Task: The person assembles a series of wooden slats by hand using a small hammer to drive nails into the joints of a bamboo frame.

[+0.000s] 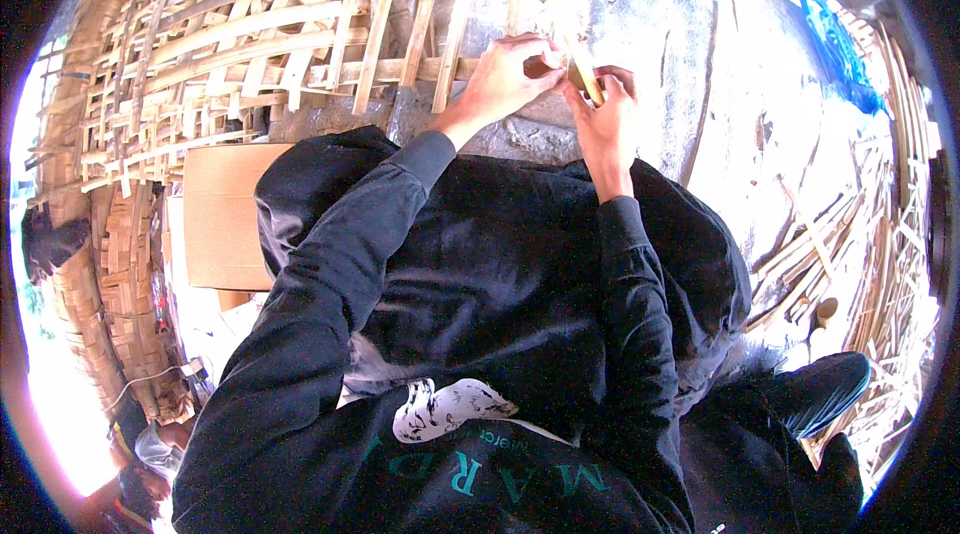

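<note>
Both arms extended forward: left hand (505,74) and right hand (605,119) pinch a bamboo strip (580,74) beside the weave (250,44).

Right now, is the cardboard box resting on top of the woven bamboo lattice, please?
No, the cardboard box sits below the woven bamboo lattice in the picture, beside the person's left sleeve, not on it.

A brown cardboard box (228,214) at left, loose bamboo offcuts (850,234) at right, blue plastic sheet (835,44) beyond.
</note>
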A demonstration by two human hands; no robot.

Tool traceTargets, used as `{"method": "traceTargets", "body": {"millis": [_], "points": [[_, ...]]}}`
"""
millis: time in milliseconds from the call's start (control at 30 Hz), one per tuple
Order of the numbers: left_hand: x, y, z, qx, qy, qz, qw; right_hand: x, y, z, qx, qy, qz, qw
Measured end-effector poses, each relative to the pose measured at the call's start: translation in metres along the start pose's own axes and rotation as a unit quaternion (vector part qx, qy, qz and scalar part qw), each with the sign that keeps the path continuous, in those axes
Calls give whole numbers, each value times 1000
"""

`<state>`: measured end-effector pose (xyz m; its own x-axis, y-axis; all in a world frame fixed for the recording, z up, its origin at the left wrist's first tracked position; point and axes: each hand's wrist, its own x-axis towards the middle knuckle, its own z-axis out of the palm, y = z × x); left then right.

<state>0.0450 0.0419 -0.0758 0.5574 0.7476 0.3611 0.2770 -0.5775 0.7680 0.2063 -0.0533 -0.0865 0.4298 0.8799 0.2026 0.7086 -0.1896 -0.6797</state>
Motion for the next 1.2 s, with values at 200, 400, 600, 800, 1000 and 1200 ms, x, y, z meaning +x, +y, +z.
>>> {"method": "traceTargets", "body": {"millis": [200, 400, 600, 800, 1000, 1200], "points": [[1, -1, 1, -10, 13, 17, 1000, 0, -4, -1, 14, 2, 12, 1000], [3, 0, -1, -22, 8, 45, 999, 0, -6, -4, 16, 1, 10, 1000], [3, 1, -1, -91, -19, -32, 995, -3, -9, -3, 12, 13, 16, 1000], [7, -2, -4, 10, -26, 27, 999, -6, -14, -7, -5, 39, -10, 999], [8, -12, -5, 16, -38, 69, 997, -4, -13, -18, -8, 67, -58, 996], [6, -13, -5, 35, -81, 66, 994, -14, -32, -57, 112, 27, -51, 992]]}}
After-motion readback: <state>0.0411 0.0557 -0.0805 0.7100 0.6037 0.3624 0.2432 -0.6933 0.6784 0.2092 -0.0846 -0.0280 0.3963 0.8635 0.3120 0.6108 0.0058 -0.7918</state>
